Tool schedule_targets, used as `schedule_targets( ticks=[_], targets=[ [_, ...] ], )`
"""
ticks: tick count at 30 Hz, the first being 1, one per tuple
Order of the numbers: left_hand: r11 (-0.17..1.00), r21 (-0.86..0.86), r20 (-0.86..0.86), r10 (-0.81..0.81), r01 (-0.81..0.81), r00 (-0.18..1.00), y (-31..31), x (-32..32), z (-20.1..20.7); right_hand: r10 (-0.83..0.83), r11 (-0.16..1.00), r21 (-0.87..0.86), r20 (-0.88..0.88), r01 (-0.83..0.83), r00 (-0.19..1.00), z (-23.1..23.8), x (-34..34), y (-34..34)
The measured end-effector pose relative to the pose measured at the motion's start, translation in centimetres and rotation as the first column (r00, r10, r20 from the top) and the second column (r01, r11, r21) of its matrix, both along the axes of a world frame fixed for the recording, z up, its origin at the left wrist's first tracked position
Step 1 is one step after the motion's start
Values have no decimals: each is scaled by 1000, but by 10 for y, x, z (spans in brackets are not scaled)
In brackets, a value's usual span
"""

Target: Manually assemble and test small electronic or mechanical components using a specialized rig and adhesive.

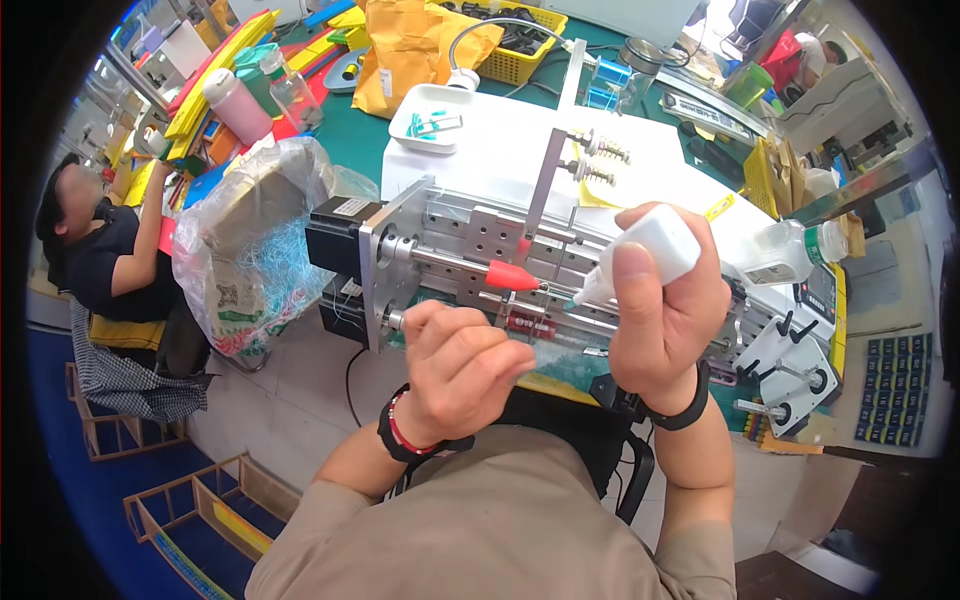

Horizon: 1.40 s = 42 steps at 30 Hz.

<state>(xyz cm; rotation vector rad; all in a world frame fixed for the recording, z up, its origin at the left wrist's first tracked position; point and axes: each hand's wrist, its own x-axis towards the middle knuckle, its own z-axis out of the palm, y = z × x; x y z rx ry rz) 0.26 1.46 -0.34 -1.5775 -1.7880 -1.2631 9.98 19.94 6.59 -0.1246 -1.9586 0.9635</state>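
A workshop: a metal winding machine [480,250] on a cluttered green workbench [365,140], parts bins [520,45] behind.

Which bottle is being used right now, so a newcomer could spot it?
Start at the metal winding machine on the white bench. Just in front of its rails, the right hand holds a small white squeeze bottle, nozzle tilted down-left. Unlike the clear bottle lying behind, it is opaque and held.

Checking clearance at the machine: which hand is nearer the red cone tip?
Left. The left hand sits just below the red cone; the right hand, gripping a white squeeze bottle, is off to its right.
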Motion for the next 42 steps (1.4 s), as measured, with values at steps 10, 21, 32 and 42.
schedule_targets(
  ticks=[10,21,32,42],
  targets=[
    [1000,22,-27,-17,17,999,7,2,-17,-87,982,164,-36,91,996,-4,-11,1],
    [1000,2,-6,-17,17,1000,5,0,-18,-81,987,131,-82,91,993,-5,-13,1],
    [999,-27,19,19,-18,1000,-3,-2,-20,-91,989,111,-65,98,994,-1,-8,1],
    [955,-127,-68,260,-266,963,-44,0,-22,-129,990,43,-111,135,985,-8,12,1]
  ],
)
